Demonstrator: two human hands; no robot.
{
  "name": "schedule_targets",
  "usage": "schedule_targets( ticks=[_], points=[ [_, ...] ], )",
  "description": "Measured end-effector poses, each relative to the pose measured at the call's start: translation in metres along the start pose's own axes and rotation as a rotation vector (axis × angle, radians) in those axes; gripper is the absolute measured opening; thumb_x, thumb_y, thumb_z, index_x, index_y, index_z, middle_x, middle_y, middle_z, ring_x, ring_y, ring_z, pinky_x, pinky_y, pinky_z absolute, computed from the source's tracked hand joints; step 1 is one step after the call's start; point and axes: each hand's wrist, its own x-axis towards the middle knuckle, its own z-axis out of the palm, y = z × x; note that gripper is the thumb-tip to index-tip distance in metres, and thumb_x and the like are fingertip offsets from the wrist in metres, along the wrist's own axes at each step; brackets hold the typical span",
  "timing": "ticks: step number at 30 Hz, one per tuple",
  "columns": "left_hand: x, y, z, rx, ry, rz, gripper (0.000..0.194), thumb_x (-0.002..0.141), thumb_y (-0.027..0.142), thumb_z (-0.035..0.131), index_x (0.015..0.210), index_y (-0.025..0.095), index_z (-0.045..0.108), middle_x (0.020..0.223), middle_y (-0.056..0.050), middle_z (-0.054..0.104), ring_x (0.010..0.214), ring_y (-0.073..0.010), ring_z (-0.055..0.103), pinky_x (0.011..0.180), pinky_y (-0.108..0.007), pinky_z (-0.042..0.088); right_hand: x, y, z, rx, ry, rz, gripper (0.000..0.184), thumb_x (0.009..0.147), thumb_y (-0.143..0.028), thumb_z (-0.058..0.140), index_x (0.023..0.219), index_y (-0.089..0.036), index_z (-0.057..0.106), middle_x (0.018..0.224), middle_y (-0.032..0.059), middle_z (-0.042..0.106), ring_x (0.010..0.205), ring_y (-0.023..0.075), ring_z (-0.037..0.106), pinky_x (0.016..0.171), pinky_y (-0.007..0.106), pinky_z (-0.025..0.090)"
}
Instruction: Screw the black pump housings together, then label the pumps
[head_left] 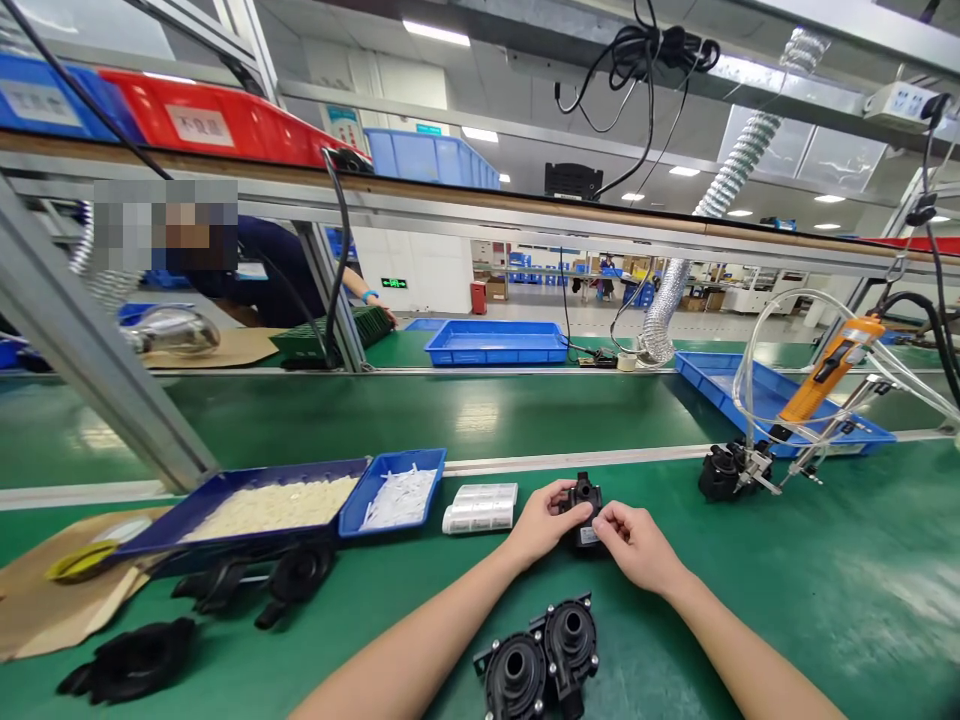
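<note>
Left fingers [553,497] clamped on black housing [586,494]; right fingers [609,524] together at edge; benchtop [787,575] spreads rightward.

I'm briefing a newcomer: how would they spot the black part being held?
On the green bench, right of the white label roll, find the left grip and right grip. The black part sits between them, its white label setting it apart from the two housings nearer the camera.

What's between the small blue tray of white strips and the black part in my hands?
From tray to part, the head view shows a roll of printed white labels, then your left hand.
</note>
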Motion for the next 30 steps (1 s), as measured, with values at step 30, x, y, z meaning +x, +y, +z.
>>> schedule_targets(
  ticks=[30],
  points=[
    [-0.021, 0.017, 0.006, 0.150, -0.105, 0.119, 0.063, 0.066, 0.031, 0.090, 0.125, 0.022, 0.072, 0.130, -0.011, 0.072, 0.121, -0.0327, 0.065, 0.096, -0.039, 0.057, -0.003, -0.014, -0.021, -0.480, -0.059, 0.066, 0.031, 0.072, -0.043, 0.088, 0.089, -0.024, 0.070, 0.081, -0.0002, 0.074, 0.069, 0.0198, 0.062, 0.060, 0.028, 0.033]
  ],
)
